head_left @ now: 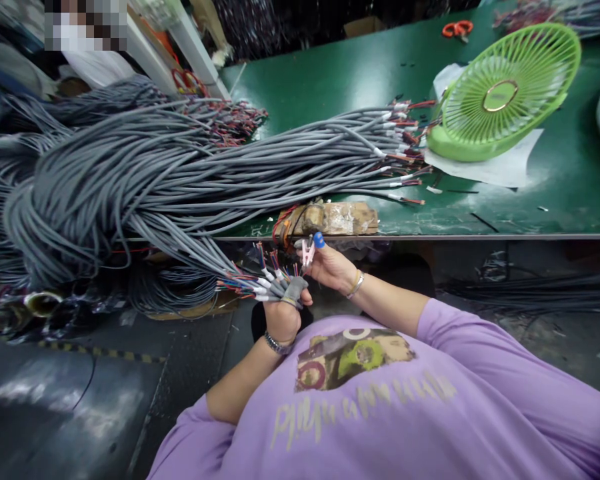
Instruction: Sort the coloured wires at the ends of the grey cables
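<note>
Along the left of the green workbench [330, 80] lies a thick heap of grey cables [105, 173], draped over the table edge and sagging toward the dark floor. At the far left, below the heap, sit some dim spools [40, 303], too dark to make out. Behind the heap a person in white [95, 63] is partly in view.

From the underside of the heap a small bunch of cable ends [250, 280] hangs down over the table's front edge, with stripped red, blue and dark wires fanning out. The left hand [283, 317] is closed around this bunch, a grey sleeve on the thumb pressing the ends against the fingers; a watch sits on the wrist. Just to the right, touching the fanned wire tips, the right hand [330, 267] pinches a small pink clip tool [307, 253] between thumb and a finger capped in blue, the remaining fingers loosely curled. A bracelet circles that wrist. Both hands are held below the table edge, in front of a purple shirt.

Directly above the hands, on the table's edge, rests a taped brown block [345, 218] with a few wires looped at its left end. A second, longer bundle of grey cables [340, 143] stretches rightward across the bench, well apart from the hands, its coloured ends reaching a green fan [505, 87] that stands on white paper [495, 170]. At the far edge lie orange scissors [457, 28].
</note>
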A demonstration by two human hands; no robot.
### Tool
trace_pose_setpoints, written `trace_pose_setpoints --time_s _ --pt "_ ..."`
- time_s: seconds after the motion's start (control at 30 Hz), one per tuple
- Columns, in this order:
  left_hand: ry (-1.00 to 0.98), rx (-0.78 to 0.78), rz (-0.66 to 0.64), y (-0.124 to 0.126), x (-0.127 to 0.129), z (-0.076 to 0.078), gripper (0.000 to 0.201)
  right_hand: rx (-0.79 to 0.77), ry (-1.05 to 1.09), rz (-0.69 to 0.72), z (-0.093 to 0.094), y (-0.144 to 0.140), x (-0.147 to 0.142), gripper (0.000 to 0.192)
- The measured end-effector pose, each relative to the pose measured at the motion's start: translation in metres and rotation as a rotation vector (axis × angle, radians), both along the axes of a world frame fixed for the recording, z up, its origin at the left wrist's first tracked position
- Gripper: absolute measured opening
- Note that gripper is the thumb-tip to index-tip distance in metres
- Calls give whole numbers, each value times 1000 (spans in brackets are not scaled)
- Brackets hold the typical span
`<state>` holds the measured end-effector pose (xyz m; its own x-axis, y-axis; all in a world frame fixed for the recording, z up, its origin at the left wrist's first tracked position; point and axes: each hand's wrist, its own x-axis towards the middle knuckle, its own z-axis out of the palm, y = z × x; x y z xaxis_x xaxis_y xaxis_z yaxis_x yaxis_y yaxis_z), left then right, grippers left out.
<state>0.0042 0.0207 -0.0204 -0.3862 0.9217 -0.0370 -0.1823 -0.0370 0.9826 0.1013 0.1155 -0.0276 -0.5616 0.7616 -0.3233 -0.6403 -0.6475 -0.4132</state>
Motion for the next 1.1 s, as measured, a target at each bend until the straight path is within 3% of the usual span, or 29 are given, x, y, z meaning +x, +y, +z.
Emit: trace_pose_setpoints --time_s 0.33,0.6,0.8,0.97,1.1 --pt "0 26 18 0 1 -1 21 -12 14 14 0 -2 2 41" --pt "65 67 45 -8 1 0 20 0 20 99 -1 -7 13 52" --pt "104 72 54 -8 -2 -1 17 59 -21 158 6 -7 20 41" --pt "246 112 118 -3 -8 0 16 135 -100 102 8 -9 18 30" --pt "375 126 157 -1 -11 -2 19 344 -307 -141 1 -12 15 43"
